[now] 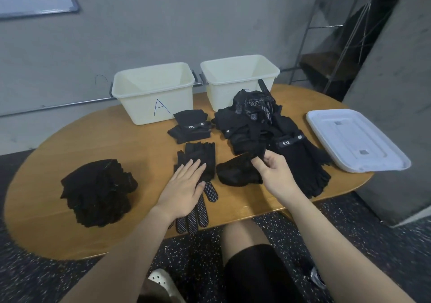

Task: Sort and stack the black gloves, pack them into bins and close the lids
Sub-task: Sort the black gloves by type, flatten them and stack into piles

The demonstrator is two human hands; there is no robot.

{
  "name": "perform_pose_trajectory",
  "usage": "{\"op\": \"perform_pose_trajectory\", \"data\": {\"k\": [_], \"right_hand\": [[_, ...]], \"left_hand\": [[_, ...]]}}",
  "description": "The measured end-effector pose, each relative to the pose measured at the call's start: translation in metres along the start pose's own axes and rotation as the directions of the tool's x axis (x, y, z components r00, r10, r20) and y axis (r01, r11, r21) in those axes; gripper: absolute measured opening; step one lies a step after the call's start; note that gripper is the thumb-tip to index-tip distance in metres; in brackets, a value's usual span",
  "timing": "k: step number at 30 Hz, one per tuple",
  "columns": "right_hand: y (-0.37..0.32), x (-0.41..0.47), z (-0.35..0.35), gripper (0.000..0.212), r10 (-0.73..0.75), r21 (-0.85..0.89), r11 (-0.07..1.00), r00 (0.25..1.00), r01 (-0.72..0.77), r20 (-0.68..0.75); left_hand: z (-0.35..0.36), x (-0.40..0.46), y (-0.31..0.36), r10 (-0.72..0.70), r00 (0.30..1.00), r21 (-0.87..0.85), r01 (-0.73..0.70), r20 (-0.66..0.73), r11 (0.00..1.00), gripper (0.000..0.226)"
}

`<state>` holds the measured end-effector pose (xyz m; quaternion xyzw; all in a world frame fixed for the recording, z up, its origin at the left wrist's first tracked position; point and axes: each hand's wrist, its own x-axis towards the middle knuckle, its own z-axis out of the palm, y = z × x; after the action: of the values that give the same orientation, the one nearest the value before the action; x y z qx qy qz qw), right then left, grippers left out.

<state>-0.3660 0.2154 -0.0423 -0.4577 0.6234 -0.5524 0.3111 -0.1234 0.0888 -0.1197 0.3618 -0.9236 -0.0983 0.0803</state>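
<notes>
Sorting was maybe halfway: one stack (98, 192) sat near left, loose gloves (251, 125) centre-right, both bins (152, 92) empty, lids (356, 139) off, left hand (184, 186) flat on a glove (198, 162), right hand (272, 169) pinching another (238, 172).

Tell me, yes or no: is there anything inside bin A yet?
No. Bin A stands open with only its pale inner walls and floor showing; no gloves are in it.
</notes>
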Motion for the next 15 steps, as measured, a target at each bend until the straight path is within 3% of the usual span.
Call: {"op": "perform_pose_trajectory", "data": {"k": [2, 6, 10, 13, 15], "right_hand": [[-0.006, -0.001, -0.002, 0.020, -0.051, -0.005, 0.999, 0.999, 0.051, -0.007], [-0.011, 0.001, 0.005, 0.021, -0.080, -0.158, 0.982, 0.988, 0.101, 0.133], [-0.019, 0.001, 0.011, 0.024, -0.077, -0.137, 0.985, 0.982, 0.102, 0.175], [-0.026, 0.000, 0.015, 0.025, -0.013, -0.047, 0.999, 0.984, 0.021, 0.176], [-0.026, 0.002, 0.018, 0.022, 0.047, 0.017, 0.999, 0.983, -0.051, 0.176]], "left_hand": [[-0.003, -0.006, -0.010, -0.023, 1.000, 0.021, 0.023, 0.014, 1.000, 0.058], [-0.005, -0.015, -0.022, -0.032, 0.999, 0.036, 0.031, 0.034, 0.999, 0.059], [-0.015, -0.018, -0.025, -0.059, 0.997, 0.006, 0.059, 0.056, 0.998, 0.064], [-0.034, -0.025, -0.002, -0.117, 0.993, -0.238, 0.120, 0.027, 0.964, 0.085], [-0.049, -0.032, 0.028, -0.136, 0.991, -0.485, 0.113, -0.012, 0.867, 0.089]]}}
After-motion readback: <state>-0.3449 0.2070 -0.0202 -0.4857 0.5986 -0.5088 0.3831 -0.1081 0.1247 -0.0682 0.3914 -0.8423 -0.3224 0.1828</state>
